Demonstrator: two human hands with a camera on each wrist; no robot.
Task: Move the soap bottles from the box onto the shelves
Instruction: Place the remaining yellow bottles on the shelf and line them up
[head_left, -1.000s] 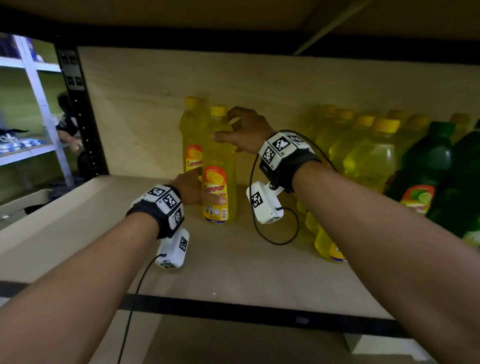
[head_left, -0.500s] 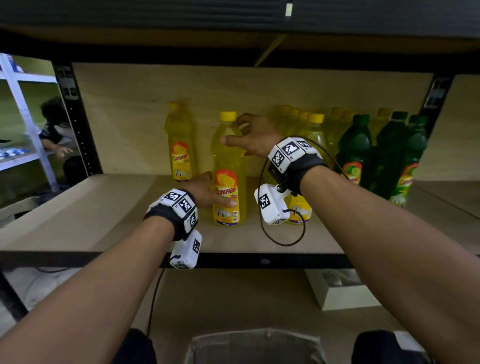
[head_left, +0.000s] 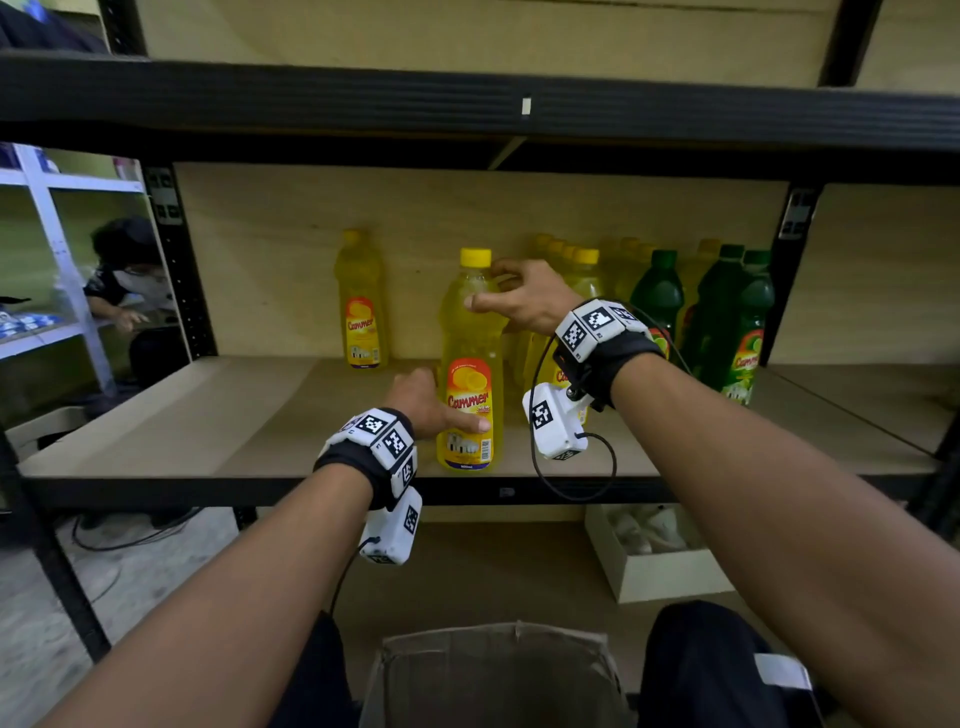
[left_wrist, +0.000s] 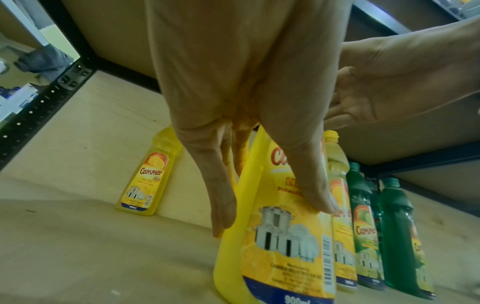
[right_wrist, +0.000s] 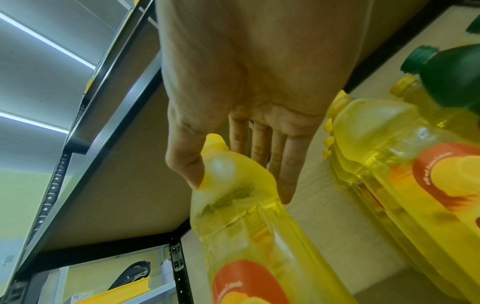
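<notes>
A yellow soap bottle (head_left: 470, 338) (left_wrist: 280, 257) (right_wrist: 246, 236) stands upright on the wooden shelf (head_left: 208, 415), close to its front edge. My left hand (head_left: 436, 410) (left_wrist: 272, 218) holds its lower part, thumb across the label and fingers along the far side. My right hand (head_left: 506, 299) (right_wrist: 239, 190) holds the shoulder just under the yellow cap, thumb in front and fingers behind. The cardboard box (head_left: 493, 654) sits open between my knees; its inside is dark.
A lone yellow bottle (head_left: 361, 306) (left_wrist: 145, 181) stands at the back left. Rows of yellow bottles (head_left: 582, 270) (right_wrist: 402, 154) and green bottles (head_left: 727, 312) (left_wrist: 389, 226) fill the right. A black shelf beam (head_left: 467, 104) runs overhead. A white box (head_left: 660, 561) lies below. A person (head_left: 130, 270) crouches far left.
My head has pulled back and down, so the whole shelf and the box now show. Both hands stay on the yellow bottle, which now stands nearer the front edge.
</notes>
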